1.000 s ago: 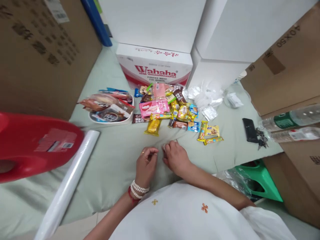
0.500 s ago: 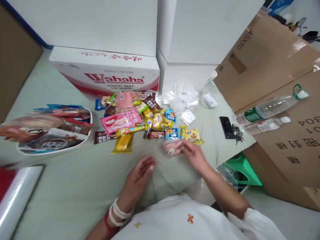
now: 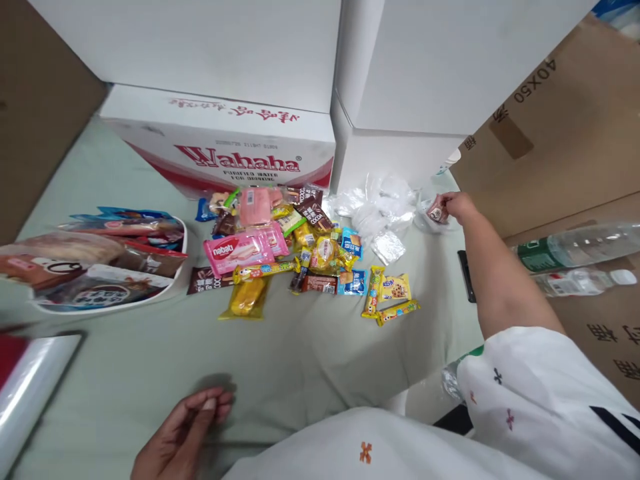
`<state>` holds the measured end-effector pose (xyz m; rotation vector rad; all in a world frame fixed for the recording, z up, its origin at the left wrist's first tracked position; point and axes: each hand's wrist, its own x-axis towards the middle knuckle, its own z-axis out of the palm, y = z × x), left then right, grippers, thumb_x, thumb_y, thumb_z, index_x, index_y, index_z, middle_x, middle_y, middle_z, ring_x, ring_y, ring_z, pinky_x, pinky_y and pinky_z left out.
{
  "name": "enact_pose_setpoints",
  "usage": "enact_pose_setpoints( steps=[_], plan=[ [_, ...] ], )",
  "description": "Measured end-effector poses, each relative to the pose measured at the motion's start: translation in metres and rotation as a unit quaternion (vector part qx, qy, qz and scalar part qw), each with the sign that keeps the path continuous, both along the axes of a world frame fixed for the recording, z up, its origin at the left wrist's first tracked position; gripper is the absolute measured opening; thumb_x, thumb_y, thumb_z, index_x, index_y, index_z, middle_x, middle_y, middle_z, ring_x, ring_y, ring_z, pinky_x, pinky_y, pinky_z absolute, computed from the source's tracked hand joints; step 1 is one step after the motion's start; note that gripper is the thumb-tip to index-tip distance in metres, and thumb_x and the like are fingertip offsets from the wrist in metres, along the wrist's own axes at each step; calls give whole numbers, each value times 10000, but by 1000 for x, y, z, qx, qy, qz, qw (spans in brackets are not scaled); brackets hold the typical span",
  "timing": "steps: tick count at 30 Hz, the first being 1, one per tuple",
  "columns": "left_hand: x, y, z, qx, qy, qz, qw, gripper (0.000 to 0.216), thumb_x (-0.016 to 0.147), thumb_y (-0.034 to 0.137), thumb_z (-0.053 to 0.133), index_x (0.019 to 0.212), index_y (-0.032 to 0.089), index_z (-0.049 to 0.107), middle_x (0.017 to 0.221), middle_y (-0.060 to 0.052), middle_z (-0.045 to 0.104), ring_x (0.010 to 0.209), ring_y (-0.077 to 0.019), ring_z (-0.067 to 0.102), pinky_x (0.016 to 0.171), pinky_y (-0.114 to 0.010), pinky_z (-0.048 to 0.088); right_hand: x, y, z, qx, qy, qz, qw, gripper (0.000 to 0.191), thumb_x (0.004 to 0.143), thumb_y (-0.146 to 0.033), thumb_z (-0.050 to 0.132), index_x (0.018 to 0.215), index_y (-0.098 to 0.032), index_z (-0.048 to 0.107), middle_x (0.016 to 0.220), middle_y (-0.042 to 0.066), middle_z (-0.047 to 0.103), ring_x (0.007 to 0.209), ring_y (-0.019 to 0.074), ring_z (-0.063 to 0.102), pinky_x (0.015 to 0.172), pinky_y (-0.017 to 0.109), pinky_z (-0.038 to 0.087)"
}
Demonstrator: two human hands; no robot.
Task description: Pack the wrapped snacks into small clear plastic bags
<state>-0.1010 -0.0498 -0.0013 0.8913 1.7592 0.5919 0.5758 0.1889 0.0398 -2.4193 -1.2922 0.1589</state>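
My right hand (image 3: 457, 205) reaches to the far right of the table and pinches a small pink snack packet (image 3: 439, 212). The packet is over a crumpled clear plastic bag (image 3: 429, 224). Low in the view, my left hand (image 3: 185, 430) rests near the table with its fingers curled in and the thumb against them; nothing shows in it. Between the hands and the boxes lies a pile of wrapped snacks, among them a pink Nabati packet (image 3: 240, 251), a yellow-wrapped cake (image 3: 249, 298), brown cocoa packets (image 3: 315, 213) and a yellow cookie packet (image 3: 395, 288).
A white bin (image 3: 186, 250) filled with snack bags stands at the left. Behind the pile are a Wahaha carton (image 3: 220, 150) and white boxes (image 3: 400, 150). Crumpled clear wrappers (image 3: 380, 207), a phone (image 3: 467, 277) and plastic bottles (image 3: 583, 247) are on the right.
My right hand has carried the pink packet away from in front of me to the far right, over the clear bag. My left hand has drawn back toward the lower left. The view has shifted slightly.
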Motion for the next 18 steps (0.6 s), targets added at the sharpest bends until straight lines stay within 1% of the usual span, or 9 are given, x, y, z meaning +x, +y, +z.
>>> enact_pose_setpoints(
  steps=[2, 4, 6, 8, 11, 13, 15, 17, 18],
  plan=[
    [3, 2, 2, 4, -7, -2, 1000, 717, 608, 856, 725, 967, 235, 736, 963, -65, 797, 914, -278, 767, 844, -370, 653, -2, 5, -6, -43, -26, -2, 999, 178, 820, -223, 673, 863, -115, 808, 803, 106, 742, 760, 215, 659, 730, 319, 493],
    [6, 5, 4, 5, -13, -19, 1000, 718, 613, 859, 719, 963, 233, 742, 974, -70, 796, 916, -279, 765, 859, -379, 649, -4, 5, -8, -70, -61, -3, 996, 216, 811, -215, 666, 941, -152, 826, 911, 120, 766, 857, 244, 672, 776, 329, 486],
    [5, 7, 5, 9, -8, -32, 999, 725, 617, 869, 702, 963, 233, 741, 996, -75, 795, 938, -283, 762, 889, -388, 639, -7, 1, -6, -83, -95, -3, 992, 242, 821, -210, 651, 983, -179, 829, 993, 136, 764, 936, 264, 661, 810, 340, 476],
    [1, 5, 4, 16, 11, -35, 999, 732, 622, 876, 685, 980, 240, 739, 1048, -76, 793, 995, -292, 753, 957, -408, 614, -13, -4, -1, -86, -127, -1, 988, 236, 847, -205, 631, 981, -170, 823, 1060, 167, 740, 1037, 287, 620, 854, 356, 459],
    [-10, 0, -2, 20, 44, -17, 999, 731, 634, 879, 660, 1002, 251, 734, 1101, -70, 787, 1057, -303, 738, 1035, -428, 575, -30, -8, 10, -49, -185, 4, 982, 267, 928, -205, 546, 974, -119, 795, 1117, 211, 686, 1150, 306, 525, 916, 386, 415],
    [-17, -5, -6, 18, 41, -1, 999, 702, 654, 860, 661, 1009, 258, 726, 1093, -57, 787, 1043, -290, 742, 1011, -398, 588, -46, -5, 18, 2, -218, -4, 976, 327, 981, -220, 465, 1047, -116, 768, 1150, 208, 660, 1093, 293, 529, 898, 395, 408],
    [-20, -8, -8, 20, 25, 10, 999, 658, 687, 826, 671, 1024, 263, 716, 1088, -44, 785, 1019, -265, 750, 965, -350, 606, -66, 3, 25, 40, -234, -7, 971, 359, 1015, -262, 415, 1127, -152, 737, 1160, 175, 653, 996, 269, 557, 862, 387, 417],
    [-20, -9, -7, 24, 17, 24, 999, 638, 701, 808, 675, 1027, 261, 713, 1092, -40, 784, 1003, -251, 755, 930, -323, 615, -86, 16, 27, 55, -223, 20, 973, 362, 1034, -339, 410, 1158, -188, 715, 1140, 140, 658, 963, 258, 579, 856, 374, 429],
    [-19, -8, -6, 25, 17, 30, 999, 644, 698, 812, 674, 1020, 256, 716, 1085, -43, 786, 994, -252, 757, 915, -320, 620, -96, 23, 26, 59, -210, 36, 975, 353, 1028, -383, 441, 1168, -195, 705, 1125, 129, 661, 965, 259, 588, 862, 370, 436]
  ],
)
